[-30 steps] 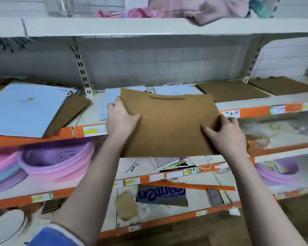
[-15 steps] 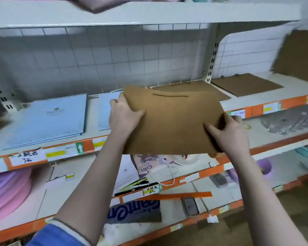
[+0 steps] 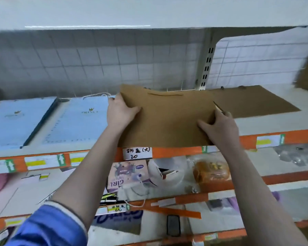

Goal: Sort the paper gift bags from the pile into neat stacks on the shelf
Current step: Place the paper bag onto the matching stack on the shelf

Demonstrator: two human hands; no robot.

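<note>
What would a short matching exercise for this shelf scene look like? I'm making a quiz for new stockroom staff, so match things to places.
Things:
1. brown bag
2. blue bags
3. bread in a wrapper
4. black phone

Places:
A. lowest shelf in view
B. held by both hands at the shelf's front edge
C. shelf just under the brown bag
D. flat, left of the left hand

Pairs: 1-B, 2-D, 3-C, 4-A

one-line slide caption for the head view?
Both hands, left hand and right hand, hold a brown paper bag at the shelf edge.
</note>
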